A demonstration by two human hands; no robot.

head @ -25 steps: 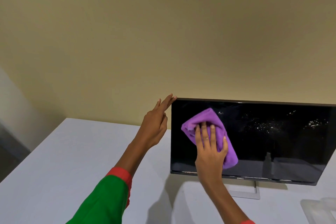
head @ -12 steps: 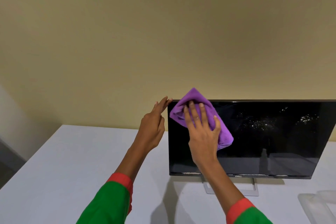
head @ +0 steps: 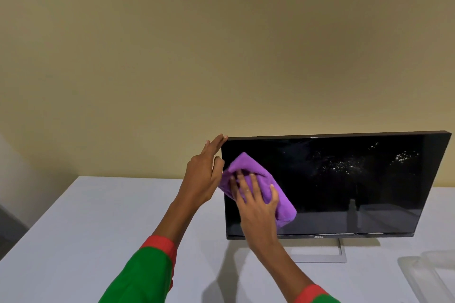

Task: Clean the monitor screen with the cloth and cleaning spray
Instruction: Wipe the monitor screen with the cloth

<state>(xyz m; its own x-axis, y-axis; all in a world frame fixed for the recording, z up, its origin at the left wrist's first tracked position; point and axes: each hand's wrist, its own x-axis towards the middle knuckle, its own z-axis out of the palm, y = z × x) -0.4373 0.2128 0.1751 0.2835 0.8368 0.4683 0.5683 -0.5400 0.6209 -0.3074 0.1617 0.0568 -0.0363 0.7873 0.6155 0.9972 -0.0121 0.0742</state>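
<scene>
A black monitor (head: 344,187) stands on a silver stand on the white table. White spray droplets speckle the upper right part of its screen. My right hand (head: 256,202) presses a purple cloth (head: 263,179) flat against the left side of the screen, fingers spread over it. My left hand (head: 205,174) rests against the monitor's upper left corner and left edge, fingers straight, with nothing in it. No spray bottle is in view, apart from a dim bottle-shaped reflection low on the screen.
The white table (head: 86,229) stretches left and toward me. A clear plastic tray (head: 428,275) lies at the lower right, near the monitor's stand (head: 320,256). A yellow wall (head: 221,44) rises right behind the monitor.
My right hand slid the cloth up to the screen's top left corner, then back down along the left side. My left hand stayed at the corner.
</scene>
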